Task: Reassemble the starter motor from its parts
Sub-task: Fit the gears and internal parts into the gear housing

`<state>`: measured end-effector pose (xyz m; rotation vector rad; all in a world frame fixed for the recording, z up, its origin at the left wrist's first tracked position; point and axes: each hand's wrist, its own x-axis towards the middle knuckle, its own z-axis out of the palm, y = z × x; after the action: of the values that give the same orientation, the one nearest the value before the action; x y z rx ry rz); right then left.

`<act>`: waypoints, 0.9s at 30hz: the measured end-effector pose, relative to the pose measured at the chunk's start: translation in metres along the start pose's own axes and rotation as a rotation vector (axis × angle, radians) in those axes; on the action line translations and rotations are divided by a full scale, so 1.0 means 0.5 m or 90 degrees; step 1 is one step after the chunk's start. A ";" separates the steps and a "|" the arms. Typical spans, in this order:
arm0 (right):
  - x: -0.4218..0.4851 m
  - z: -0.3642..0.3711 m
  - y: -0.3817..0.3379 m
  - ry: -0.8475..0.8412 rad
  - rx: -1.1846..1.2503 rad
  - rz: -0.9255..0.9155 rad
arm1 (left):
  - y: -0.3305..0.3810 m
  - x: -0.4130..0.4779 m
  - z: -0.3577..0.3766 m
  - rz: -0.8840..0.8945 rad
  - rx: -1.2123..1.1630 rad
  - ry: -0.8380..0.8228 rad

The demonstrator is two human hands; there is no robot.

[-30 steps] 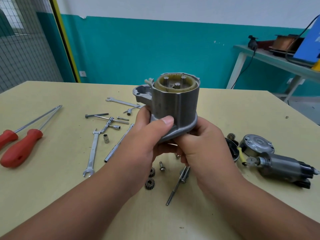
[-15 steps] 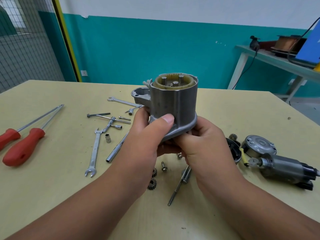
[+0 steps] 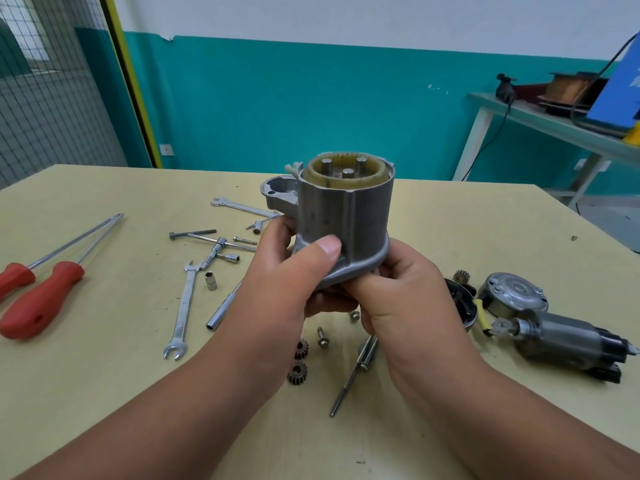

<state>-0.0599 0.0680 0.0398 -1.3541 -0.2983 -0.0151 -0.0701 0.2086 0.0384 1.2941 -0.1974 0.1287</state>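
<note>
Yellow table [image 3: 104, 393], both hands' grip closed on housing [image 3: 346, 216]

No readable text, label, brand or number on the starter housing [image 3: 346, 216] or elsewhere.

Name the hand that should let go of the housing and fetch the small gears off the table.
Right, probably. The left hand wraps the housing body, thumb across its front, and could hold it alone; the right hand only pinches the flange. One gear lies right of it.
</note>
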 end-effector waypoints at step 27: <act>-0.009 0.000 -0.048 -0.003 -0.049 0.012 | 0.004 -0.001 -0.009 -0.017 -0.049 -0.046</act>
<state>-0.0684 0.0622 0.0617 -1.4338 -0.2922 -0.0081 -0.0705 0.2136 0.0389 1.2254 -0.2447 0.0503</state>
